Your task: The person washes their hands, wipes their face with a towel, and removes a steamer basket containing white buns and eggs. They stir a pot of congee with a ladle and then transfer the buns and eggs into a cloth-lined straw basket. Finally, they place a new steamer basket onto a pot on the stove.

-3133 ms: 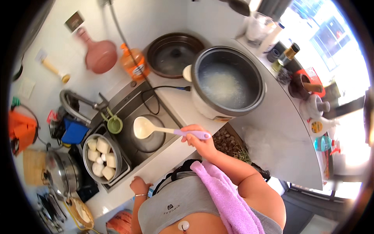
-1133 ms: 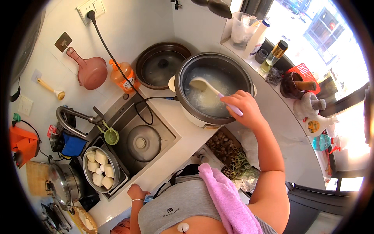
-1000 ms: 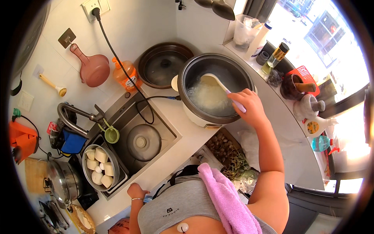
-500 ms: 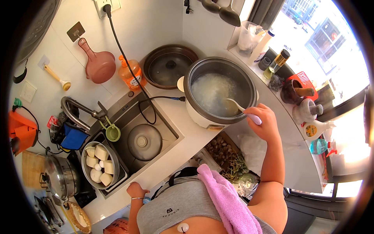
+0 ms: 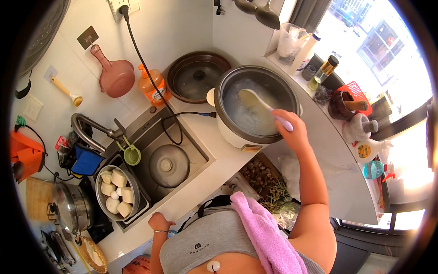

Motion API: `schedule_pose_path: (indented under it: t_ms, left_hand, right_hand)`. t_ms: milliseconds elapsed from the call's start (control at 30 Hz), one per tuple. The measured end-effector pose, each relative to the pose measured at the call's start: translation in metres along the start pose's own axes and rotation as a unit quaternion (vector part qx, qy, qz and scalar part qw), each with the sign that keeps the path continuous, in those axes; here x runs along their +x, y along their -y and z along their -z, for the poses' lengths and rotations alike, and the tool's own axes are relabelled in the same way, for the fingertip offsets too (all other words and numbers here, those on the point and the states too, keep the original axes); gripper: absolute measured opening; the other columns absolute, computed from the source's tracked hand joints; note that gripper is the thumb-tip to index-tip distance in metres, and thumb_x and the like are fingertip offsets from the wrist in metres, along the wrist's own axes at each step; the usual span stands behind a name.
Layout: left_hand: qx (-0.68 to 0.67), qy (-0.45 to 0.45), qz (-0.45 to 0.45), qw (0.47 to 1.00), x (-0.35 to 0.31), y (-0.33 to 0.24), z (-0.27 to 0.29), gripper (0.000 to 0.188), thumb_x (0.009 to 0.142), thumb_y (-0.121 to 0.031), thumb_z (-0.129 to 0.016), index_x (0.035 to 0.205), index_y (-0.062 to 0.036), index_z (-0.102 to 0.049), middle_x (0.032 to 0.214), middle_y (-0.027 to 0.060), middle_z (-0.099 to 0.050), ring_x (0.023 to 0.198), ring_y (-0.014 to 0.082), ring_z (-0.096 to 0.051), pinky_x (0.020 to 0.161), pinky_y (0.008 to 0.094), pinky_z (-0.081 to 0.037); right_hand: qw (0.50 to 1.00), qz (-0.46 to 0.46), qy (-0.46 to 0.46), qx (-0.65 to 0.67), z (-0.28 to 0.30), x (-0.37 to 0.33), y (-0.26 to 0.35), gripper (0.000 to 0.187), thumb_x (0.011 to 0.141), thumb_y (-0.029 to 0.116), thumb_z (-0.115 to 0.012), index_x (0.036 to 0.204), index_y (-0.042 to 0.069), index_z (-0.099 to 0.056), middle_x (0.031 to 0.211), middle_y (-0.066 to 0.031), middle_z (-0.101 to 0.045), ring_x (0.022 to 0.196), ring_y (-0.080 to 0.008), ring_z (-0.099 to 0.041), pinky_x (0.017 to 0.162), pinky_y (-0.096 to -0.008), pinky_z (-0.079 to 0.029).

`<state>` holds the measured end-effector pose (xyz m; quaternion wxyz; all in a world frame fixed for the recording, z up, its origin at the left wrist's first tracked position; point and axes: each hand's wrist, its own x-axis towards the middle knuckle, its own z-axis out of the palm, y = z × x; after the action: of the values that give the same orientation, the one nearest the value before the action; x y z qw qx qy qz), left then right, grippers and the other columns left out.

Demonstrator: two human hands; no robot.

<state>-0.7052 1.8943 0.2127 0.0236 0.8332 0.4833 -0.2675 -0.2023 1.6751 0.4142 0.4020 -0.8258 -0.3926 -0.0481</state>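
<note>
My right hand (image 5: 293, 131) is closed around the purple handle of a rice paddle (image 5: 251, 98). Its pale, broad blade shows above the cloudy liquid in the cooker's pot. This rice cooker (image 5: 224, 131), white outside with a dark grey rim, stands on the counter corner with its lid off. Soft swirls and pale grains blur in the liquid. At the counter's front edge my left hand (image 5: 159, 222) rests with its thumb apart and nothing visible in it. Beside it, in the sink, a metal pot (image 5: 138, 206) holds white blocks and round white pieces.
Behind the cooker lies a dark round lid (image 5: 199, 86) beside an orange soap bottle (image 5: 152, 86). A black cord (image 5: 137, 43) hangs across the sink (image 5: 198, 157), which holds a round metal lid (image 5: 169, 166). Bottles and mortars (image 5: 357, 128) line the windowsill. Below sits a box of garlic (image 5: 259, 176).
My right hand has moved up and left with the paddle. The blade has swung from the pot's near right side toward its middle and shows more fully. My left hand stays put.
</note>
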Motion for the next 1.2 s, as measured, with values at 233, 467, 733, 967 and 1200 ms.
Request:
schedule_pose_path:
  t_ms: [233,467,733,967,1200]
  left_hand:
    - [-0.008,-0.002,0.004,1.0,-0.001,-0.001,0.001,0.066,0.037,-0.052,-0.085,0.078,-0.0043,-0.065,0.081,0.0124,-0.065,0.071,0.026,-0.065,0.061,0.0363,-0.051]
    - [-0.003,0.009,-0.008,1.0,0.001,-0.002,0.007,0.064,0.037,-0.051,-0.086,0.075,-0.0054,-0.065,0.079,0.0114,-0.064,0.071,0.0261,-0.064,0.062,0.0356,-0.051]
    - [-0.003,0.013,-0.003,1.0,0.001,-0.002,0.007,0.065,0.037,-0.053,-0.086,0.075,-0.0059,-0.065,0.079,0.0109,-0.064,0.071,0.0255,-0.064,0.062,0.0349,-0.051]
    - [-0.01,-0.009,-0.006,1.0,0.0,-0.001,0.003,0.063,0.036,-0.052,-0.086,0.075,-0.0063,-0.065,0.077,0.0102,-0.064,0.07,0.0251,-0.064,0.061,0.035,-0.051]
    - [-0.026,-0.019,0.001,0.999,-0.003,-0.001,0.007,0.061,0.036,-0.05,-0.086,0.073,-0.007,-0.065,0.075,0.0098,-0.064,0.068,0.0249,-0.065,0.06,0.0356,-0.051]
  right_hand:
    - [0.974,-0.108,-0.099,0.171,0.007,-0.012,-0.021,0.017,0.085,0.008,-0.059,0.101,0.003,-0.063,0.074,-0.0059,-0.065,0.064,-0.0097,-0.058,0.058,-0.0242,-0.046]
    - [0.89,-0.25,-0.142,0.353,0.017,-0.016,-0.017,0.015,0.087,0.009,-0.057,0.099,0.0,-0.061,0.069,-0.0072,-0.064,0.055,-0.0058,-0.052,0.048,-0.0183,-0.035]
    - [0.926,-0.149,-0.175,0.299,0.033,-0.025,0.031,0.016,0.088,0.006,-0.057,0.102,-0.002,-0.061,0.076,-0.008,-0.065,0.063,-0.0081,-0.059,0.052,-0.0178,-0.041]
    - [0.973,0.085,-0.21,0.054,0.041,-0.031,0.048,0.021,0.077,-0.006,-0.063,0.097,-0.002,-0.064,0.081,-0.0101,-0.065,0.063,-0.0171,-0.061,0.057,-0.0259,-0.046]
    - [0.961,0.196,-0.133,-0.142,0.026,-0.025,0.042,0.031,0.066,-0.004,-0.067,0.095,0.005,-0.065,0.078,-0.01,-0.062,0.065,-0.0257,-0.058,0.059,-0.0336,-0.047]
